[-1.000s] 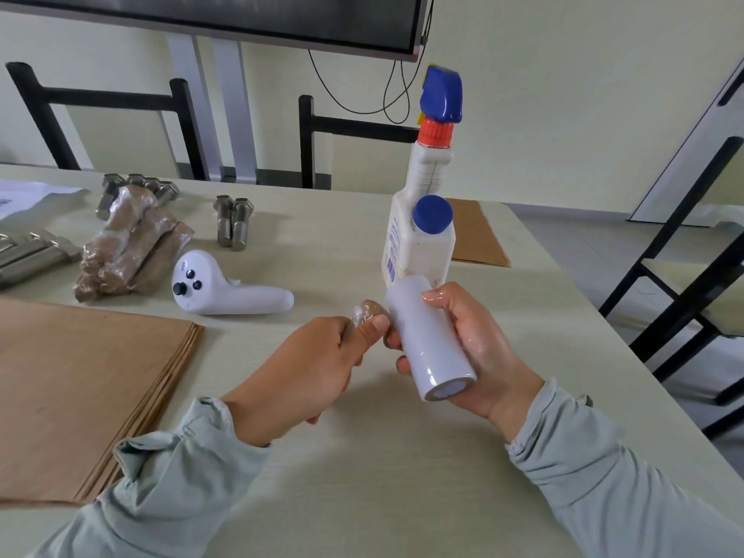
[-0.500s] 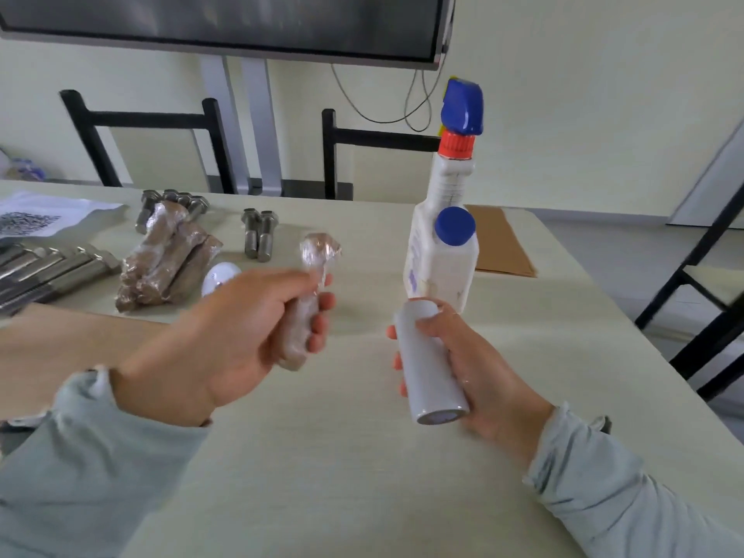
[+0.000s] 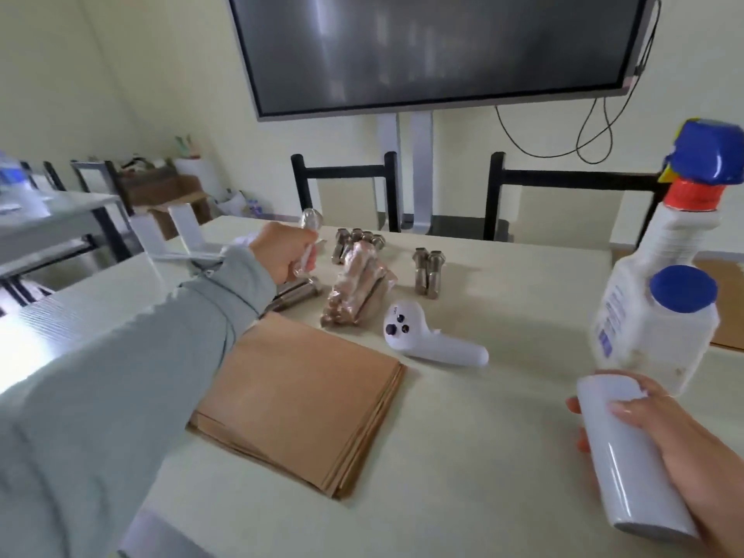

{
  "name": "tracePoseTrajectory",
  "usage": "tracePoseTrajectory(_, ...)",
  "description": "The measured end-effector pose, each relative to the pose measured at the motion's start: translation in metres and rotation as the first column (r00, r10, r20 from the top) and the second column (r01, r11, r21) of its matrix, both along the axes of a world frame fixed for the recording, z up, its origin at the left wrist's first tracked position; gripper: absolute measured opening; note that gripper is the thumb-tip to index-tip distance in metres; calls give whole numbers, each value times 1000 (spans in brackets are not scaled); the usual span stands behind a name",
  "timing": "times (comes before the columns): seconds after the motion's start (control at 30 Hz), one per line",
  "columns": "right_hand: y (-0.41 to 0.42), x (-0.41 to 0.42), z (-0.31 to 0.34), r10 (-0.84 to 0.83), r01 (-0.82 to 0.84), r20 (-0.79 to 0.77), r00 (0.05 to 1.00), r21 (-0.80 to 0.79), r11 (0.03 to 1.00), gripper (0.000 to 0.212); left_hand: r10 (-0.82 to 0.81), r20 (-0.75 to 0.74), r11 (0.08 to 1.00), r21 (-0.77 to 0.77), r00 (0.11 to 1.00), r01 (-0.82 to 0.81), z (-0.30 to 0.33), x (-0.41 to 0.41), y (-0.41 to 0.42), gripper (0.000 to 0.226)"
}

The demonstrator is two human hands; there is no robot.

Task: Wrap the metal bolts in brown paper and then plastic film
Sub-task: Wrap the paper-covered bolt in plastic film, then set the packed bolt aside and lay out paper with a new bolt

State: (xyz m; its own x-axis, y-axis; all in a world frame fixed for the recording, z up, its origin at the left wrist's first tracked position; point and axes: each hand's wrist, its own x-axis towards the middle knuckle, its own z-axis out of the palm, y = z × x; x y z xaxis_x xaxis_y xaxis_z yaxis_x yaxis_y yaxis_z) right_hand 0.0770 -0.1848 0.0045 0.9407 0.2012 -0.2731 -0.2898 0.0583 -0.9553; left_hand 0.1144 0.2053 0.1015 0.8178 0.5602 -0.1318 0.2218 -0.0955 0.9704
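Observation:
My left hand (image 3: 284,253) is stretched far over the table and grips a wrapped bolt (image 3: 309,225), its film-covered head sticking up above my fist. Just to its right lies a pile of wrapped bolts (image 3: 356,287), with bare metal bolts behind it (image 3: 358,237) and two more bare bolts (image 3: 427,271) further right. My right hand (image 3: 660,432) holds the white roll of plastic film (image 3: 628,457) near the table's front right. A stack of brown paper sheets (image 3: 306,400) lies in the middle, in front of me.
A white handheld controller (image 3: 426,342) lies beside the paper stack. Two white bottles with blue caps (image 3: 660,316) stand at the right, close to the film roll. Long bolts (image 3: 296,294) lie under my left wrist. Black chairs and a screen stand behind the table.
My left hand has carried the wrapped bolt away from the film roll, up and leftward towards the pile at the back. My right hand stays near the bottles with the roll. The view has turned left.

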Motion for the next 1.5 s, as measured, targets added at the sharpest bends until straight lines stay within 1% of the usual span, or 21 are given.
tracePoseTrajectory(0.1, 1, 6, -4, -8, 9, 22, 1000, -61, 998, 24, 0, -108, 999, -53, 994, -6, -22, 8, 3, 31)
tracePoseTrajectory(0.23, 1, 4, -5, 29, -26, 51, 998, -42, 999, 25, 38, -237, 982, 189, 971, 7, -44, 20, -1, 28)
tracePoseTrajectory(0.33, 1, 2, -3, 31, -30, 58, 998, -16, 999, 23, 128, -277, 960, 277, 952, -49, -52, 27, -4, 23)
tracePoseTrajectory(0.47, 3, 1, 0, 42, -43, 57, 998, 25, 999, 23, 104, -332, 926, 375, 938, 30, -51, 32, -4, 20)
tracePoseTrajectory(0.67, 4, 0, 2, 46, -47, 57, 997, 20, 999, 22, 78, -533, 760, 579, 842, 296, -47, 26, -5, 37)
tracePoseTrajectory(0.8, 4, -1, 1, 43, -44, 50, 998, 21, 999, 23, 130, -630, 559, 684, 766, 468, -52, 20, -2, 36)
tracePoseTrajectory(0.87, 4, -4, 2, 55, -56, 52, 997, 26, 998, 24, 132, -617, 497, 718, 776, 487, -55, 18, -5, 35)
tracePoseTrajectory(0.93, 3, -6, 2, 46, -50, 56, 997, 67, 997, 24, 195, -515, 406, 817, 835, 409, -48, 9, -18, 36)
tracePoseTrajectory(1.0, 6, -8, 4, 37, -43, 50, 998, 137, 990, 23, 202, -203, 301, 944, 958, 137, -33, -4, -40, 39)
tracePoseTrajectory(1.03, 7, -9, 5, 42, -50, 46, 998, 178, 983, 21, 123, 29, 330, 941, 992, -68, -25, -14, -57, 38)
tracePoseTrajectory(1.07, 8, -11, 8, 60, -67, 38, 998, 229, 971, 22, 13, 270, 431, 867, 963, -249, -19, -24, -78, 35)
tracePoseTrajectory(1.1, 7, -13, 11, 90, -96, 36, 995, 279, 955, 31, -100, 430, 552, 774, 897, -310, -13, -35, -103, 31)
tracePoseTrajectory(1.13, 6, -16, 13, 126, -133, 43, 991, 318, 939, 44, -216, 473, 653, 720, 854, -234, -13, -45, -130, 28)
tracePoseTrajectory(1.17, 5, -18, 13, 149, -159, 56, 987, 355, 921, 55, -339, 440, 722, 688, 832, -69, -18, -54, -156, 27)
tracePoseTrajectory(1.2, 4, -19, 14, 154, -168, 67, 986, 389, 906, 62, -456, 334, 750, 643, 825, 154, -27, -61, -181, 31)
tracePoseTrajectory(1.27, 2, -22, 14, 154, -181, 96, 983, 450, 874, 62, -642, 76, 734, 348, 763, 583, -48, -71, -222, 56)
tracePoseTrajectory(1.3, 2, -24, 14, 155, -184, 100, 983, 472, 862, 58, -705, 36, 705, 133, 708, 696, -57, -74, -234, 65)
tracePoseTrajectory(1.33, 1, -25, 12, 152, -174, 85, 985, 485, 857, 55, -743, 72, 663, -47, 665, 747, -64, -75, -242, 66)
tracePoseTrajectory(1.37, 0, -26, 13, 157, -171, 70, 985, 493, 853, 54, -757, 133, 622, -153, 640, 768, -69, -75, -245, 60)
tracePoseTrajectory(1.43, -2, -24, 17, 181, -201, 88, 980, 469, 860, 43, -736, 221, 592, -248, 639, 767, -74, -73, -244, 53)
tracePoseTrajectory(1.5, -7, -20, 19, 176, -210, 120, 977, 403, 890, 22, -675, 252, 641, -266, 693, 720, -78, -70, -236, 54)
